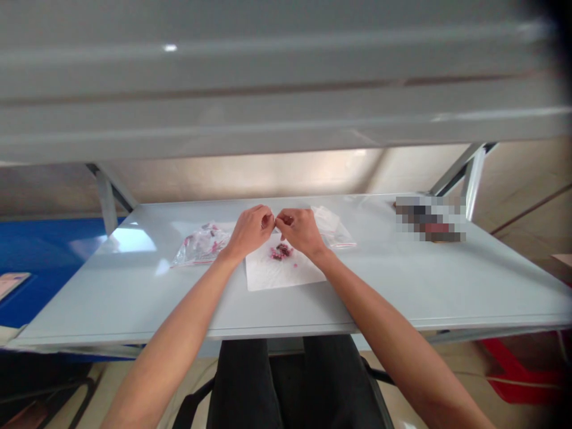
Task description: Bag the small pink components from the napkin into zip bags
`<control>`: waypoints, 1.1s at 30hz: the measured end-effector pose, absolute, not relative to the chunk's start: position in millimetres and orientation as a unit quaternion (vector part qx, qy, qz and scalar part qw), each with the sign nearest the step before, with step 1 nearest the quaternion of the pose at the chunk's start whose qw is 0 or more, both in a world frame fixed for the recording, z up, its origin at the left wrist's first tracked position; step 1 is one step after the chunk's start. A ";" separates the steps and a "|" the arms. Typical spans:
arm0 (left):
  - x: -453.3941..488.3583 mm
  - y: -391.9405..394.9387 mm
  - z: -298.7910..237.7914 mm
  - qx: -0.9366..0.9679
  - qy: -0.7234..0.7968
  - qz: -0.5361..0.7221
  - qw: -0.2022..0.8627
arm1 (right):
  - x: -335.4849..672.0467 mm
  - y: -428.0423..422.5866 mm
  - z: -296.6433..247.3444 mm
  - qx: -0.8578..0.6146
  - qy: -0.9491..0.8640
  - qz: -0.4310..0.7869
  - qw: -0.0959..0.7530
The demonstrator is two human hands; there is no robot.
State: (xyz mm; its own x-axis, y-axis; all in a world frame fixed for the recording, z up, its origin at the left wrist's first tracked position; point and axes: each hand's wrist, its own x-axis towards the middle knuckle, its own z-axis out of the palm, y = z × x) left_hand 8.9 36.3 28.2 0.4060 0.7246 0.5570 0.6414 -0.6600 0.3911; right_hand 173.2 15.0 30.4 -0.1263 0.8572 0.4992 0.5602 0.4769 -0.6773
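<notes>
My left hand [254, 227] and my right hand [298, 229] meet fingertip to fingertip above a white paper sheet [263, 277]. Both are closed in a pinch, and whatever they hold is too small or hidden to name. On the sheet, just below the hands, lies a small heap of dark brown and pink bits [282, 251]. Left of my left hand is a clear zip bag [203, 244] with pink and dark pieces inside. Partly behind my right hand rests another clear bag [337, 229] with white contents.
A grey shelf [286, 125] hangs low over the light grey table [156, 310], held by metal braces [107, 190] at both sides. A pixelated item [429, 220] lies at the table's right. A blue surface [40, 250] adjoins on the left; a red stool [518, 375] is below right.
</notes>
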 end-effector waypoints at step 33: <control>10.1 26.1 31.8 0.801 0.411 0.370 0.230 | 189.0 22.0 21.9 -0.468 -0.754 0.126 0.443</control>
